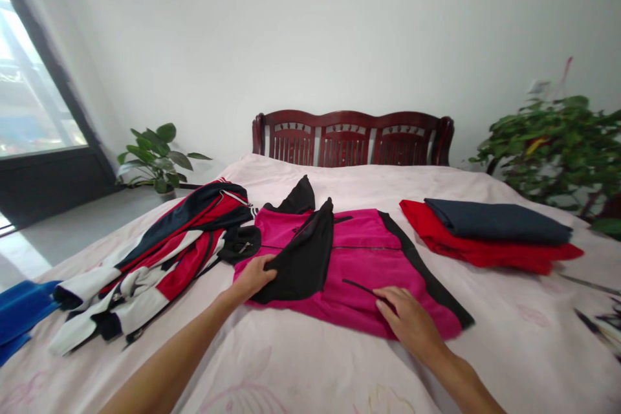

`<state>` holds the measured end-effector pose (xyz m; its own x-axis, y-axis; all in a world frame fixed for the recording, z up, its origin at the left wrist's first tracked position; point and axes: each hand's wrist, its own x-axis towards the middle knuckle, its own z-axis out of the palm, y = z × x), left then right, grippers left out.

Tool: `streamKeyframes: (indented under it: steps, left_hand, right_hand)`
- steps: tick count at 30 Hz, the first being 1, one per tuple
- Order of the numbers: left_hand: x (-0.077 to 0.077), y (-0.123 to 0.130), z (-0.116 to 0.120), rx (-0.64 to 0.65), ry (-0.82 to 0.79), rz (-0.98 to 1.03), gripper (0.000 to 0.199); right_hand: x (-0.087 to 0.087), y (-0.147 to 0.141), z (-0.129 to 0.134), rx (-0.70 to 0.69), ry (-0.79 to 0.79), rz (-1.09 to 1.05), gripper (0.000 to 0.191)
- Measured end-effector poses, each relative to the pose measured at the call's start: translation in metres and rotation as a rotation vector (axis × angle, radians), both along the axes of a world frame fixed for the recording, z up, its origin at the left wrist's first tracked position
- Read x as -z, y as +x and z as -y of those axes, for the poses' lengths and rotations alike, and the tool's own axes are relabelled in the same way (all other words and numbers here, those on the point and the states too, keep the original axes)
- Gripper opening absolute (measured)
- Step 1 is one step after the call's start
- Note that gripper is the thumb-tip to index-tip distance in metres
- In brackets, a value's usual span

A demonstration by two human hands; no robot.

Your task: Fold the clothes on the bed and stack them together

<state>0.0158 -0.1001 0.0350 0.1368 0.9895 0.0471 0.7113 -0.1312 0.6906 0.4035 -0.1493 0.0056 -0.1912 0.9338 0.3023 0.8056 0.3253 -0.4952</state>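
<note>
A magenta and black zip-up jacket [366, 268] lies spread on the bed, its collar to the left and its black hem band to the right. One black sleeve [303, 259] is folded across the front. My left hand [256, 277] is closed on the near edge of that sleeve, by the jacket's shoulder. The other sleeve [298, 196] points away at the far side. My right hand [407, 320] has its fingers closed at the jacket's near side, beside the dark pocket line; its fingertips press against the magenta cloth.
Left of the jacket lies a rumpled red, white and navy tracksuit top [184, 239], with a blue cloth [26, 314] beyond it. Folded red fabric [490, 252] lies under a folded navy cloth [495, 221] on the right. A wooden headboard [352, 139] stands behind the pink bedsheet [291, 362].
</note>
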Motion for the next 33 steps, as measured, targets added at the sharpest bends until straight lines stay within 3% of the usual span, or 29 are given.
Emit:
streamKeyframes:
  steps: [5, 7, 11, 16, 18, 20, 23, 25, 27, 30, 33]
  left_hand:
    - [-0.012, -0.001, 0.048, 0.533, 0.082, 0.044, 0.029]
    - [-0.01, -0.002, 0.066, 0.648, 0.063, -0.033, 0.032]
    - [-0.005, -0.003, 0.082, 0.688, 0.061, -0.089, 0.035]
    - [-0.006, 0.004, 0.081, 0.775, 0.124, -0.163, 0.033]
    - [-0.006, 0.001, 0.081, 0.795, 0.119, -0.163, 0.032]
    - [-0.006, -0.009, 0.084, 0.765, 0.123, -0.154, 0.034]
    - [-0.003, -0.032, 0.09, 0.656, 0.143, -0.195, 0.044]
    - [0.001, -0.044, 0.093, 0.573, 0.154, -0.262, 0.054]
    - [0.007, -0.051, 0.093, 0.521, 0.168, -0.319, 0.061]
    - [0.021, -0.052, 0.09, 0.454, 0.195, -0.352, 0.054]
    - [0.037, -0.052, 0.085, 0.322, 0.231, -0.327, 0.04]
  right_hand:
    - [0.003, -0.01, -0.022, 0.097, -0.138, -0.394, 0.044]
    - [-0.007, -0.023, -0.038, 0.105, -0.243, -0.57, 0.056]
    - [-0.026, -0.076, -0.075, 0.07, -0.463, -0.608, 0.075]
    - [-0.026, -0.163, -0.11, -0.01, -0.455, -0.526, 0.102]
    - [-0.026, -0.185, -0.112, -0.039, -0.45, -0.515, 0.089]
    - [-0.032, -0.191, -0.107, -0.078, -0.442, -0.539, 0.061]
    - [-0.048, -0.165, -0.085, -0.097, -0.391, -0.627, 0.034]
    - [-0.058, -0.129, -0.06, -0.061, -0.325, -0.752, 0.027]
    - [-0.059, -0.084, -0.027, -0.016, -0.222, -1.035, 0.016]
    - [-0.04, -0.019, 0.028, 0.1, -0.205, -1.207, 0.017]
    - [-0.004, 0.029, 0.075, 0.253, -0.183, -1.324, 0.027]
